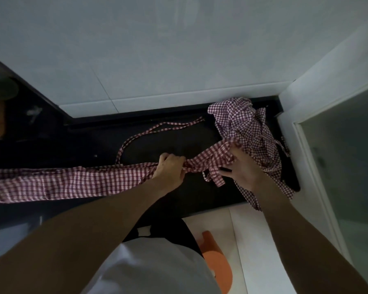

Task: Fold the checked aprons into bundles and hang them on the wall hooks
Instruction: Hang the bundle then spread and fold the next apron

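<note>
Two red-and-white checked cloth aprons lie on one dark glossy desk (168, 200): one long folded apron (62, 183) stretching left from the left hand (171, 168), and one crumpled apron (242, 126) heaped just beyond the right hand (243, 166). Two bare hands are in view. One orange plastic stool (217, 264) stands below the right hand.

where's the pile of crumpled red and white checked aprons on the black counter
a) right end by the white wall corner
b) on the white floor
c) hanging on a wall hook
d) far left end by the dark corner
a: the crumpled heap of red and white checked aprons lies at the right end of the black counter, beside the white wall corner.
</note>
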### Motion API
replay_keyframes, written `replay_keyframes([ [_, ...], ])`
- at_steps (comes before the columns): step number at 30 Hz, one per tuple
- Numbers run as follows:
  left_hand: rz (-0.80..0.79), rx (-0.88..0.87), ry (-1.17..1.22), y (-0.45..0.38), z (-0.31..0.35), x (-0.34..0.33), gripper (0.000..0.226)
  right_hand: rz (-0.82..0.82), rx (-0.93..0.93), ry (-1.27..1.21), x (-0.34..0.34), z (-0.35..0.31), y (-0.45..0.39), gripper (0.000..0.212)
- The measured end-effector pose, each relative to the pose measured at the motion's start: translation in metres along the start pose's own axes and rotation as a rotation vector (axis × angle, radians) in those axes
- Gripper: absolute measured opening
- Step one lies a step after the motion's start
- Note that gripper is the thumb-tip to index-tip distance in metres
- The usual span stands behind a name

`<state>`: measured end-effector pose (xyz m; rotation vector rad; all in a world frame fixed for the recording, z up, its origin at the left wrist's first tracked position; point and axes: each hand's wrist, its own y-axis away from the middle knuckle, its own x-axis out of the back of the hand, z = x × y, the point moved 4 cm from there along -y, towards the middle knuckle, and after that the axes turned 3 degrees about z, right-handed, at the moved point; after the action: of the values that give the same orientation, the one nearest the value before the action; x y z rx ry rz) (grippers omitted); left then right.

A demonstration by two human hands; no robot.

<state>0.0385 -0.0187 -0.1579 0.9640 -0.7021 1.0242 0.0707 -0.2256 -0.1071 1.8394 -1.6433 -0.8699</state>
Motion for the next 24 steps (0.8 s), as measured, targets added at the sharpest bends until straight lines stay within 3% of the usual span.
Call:
replay_keyframes([
  [3,-0.146,0.075,0.163,-0.002,-0.002,-0.001,0.043,-0.059,0.022,0.261,-0.019,0.015,-0.009,0.042],
  [6,-0.203,0.114,0.214,-0.003,-0.008,-0.004,0.052,-0.109,0.021,0.372,-0.031,0.025,-0.016,0.054],
  [12,-0.147,0.126,0.466,-0.001,-0.008,-0.002,0.055,0.144,0.044,0.126,-0.012,0.03,-0.023,0.032],
  [18,-0.137,0.013,0.321,0.0,0.002,-0.004,0.031,0.21,0.082,-0.001,0.009,0.03,-0.022,0.023],
  [24,-0.245,-0.031,0.066,-0.001,0.006,-0.014,0.046,0.24,0.084,-0.161,0.03,0.015,-0.018,0.012],
])
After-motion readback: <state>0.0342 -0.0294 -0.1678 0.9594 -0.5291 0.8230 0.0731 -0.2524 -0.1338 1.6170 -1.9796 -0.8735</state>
